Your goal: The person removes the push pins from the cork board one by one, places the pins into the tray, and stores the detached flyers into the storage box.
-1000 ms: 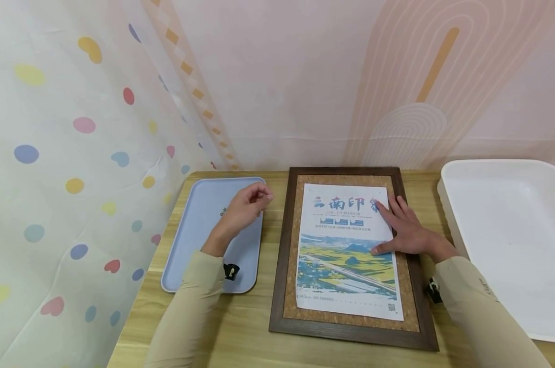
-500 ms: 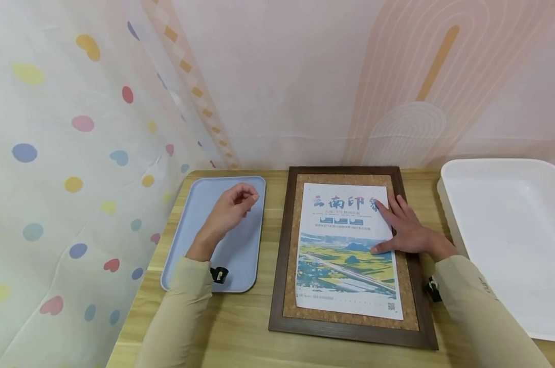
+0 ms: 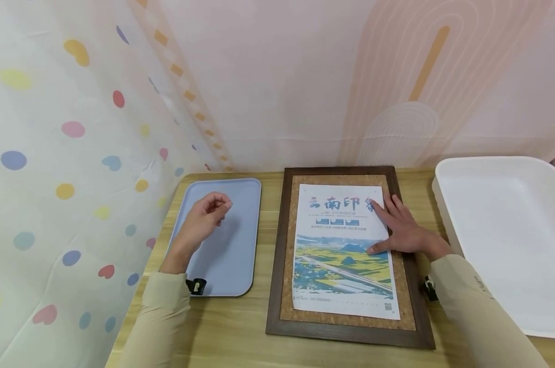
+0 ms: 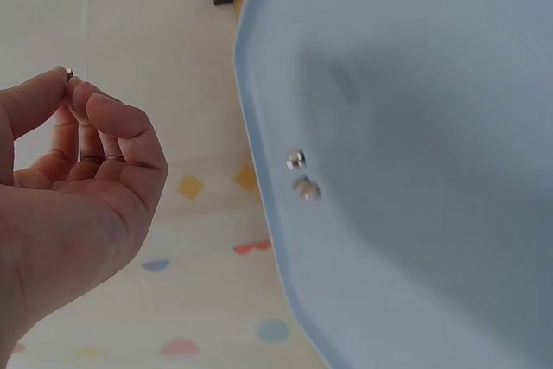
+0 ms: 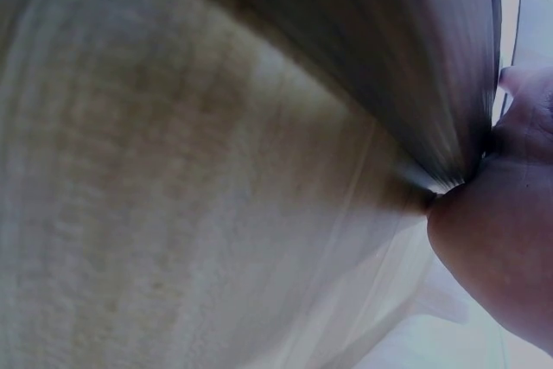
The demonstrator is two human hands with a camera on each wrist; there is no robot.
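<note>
A dark wooden frame [image 3: 277, 266] with a cork board lies flat on the table, and a printed poster [image 3: 341, 255] lies on the cork. My right hand [image 3: 397, 230] rests flat on the poster's right edge, fingers straight; the right wrist view shows only its palm [image 5: 501, 248] against the blurred frame. My left hand [image 3: 210, 214] hovers over the pale blue tray [image 3: 240, 266] and pinches a tiny silver pin [image 4: 67, 71] between thumb and fingertips. Two more small silver pins [image 4: 298, 162] lie in the tray near its rim [image 4: 259, 179].
A large white bin [image 3: 503, 235] stands at the right of the wooden table [image 3: 240, 332]. A dotted curtain [image 3: 65, 179] hangs close on the left, and a pink patterned wall [image 3: 305, 76] closes off the back.
My left hand has moved left, from beside the frame's top-left corner to over the middle of the blue tray, still pinching. The right hand has stayed on the poster.
</note>
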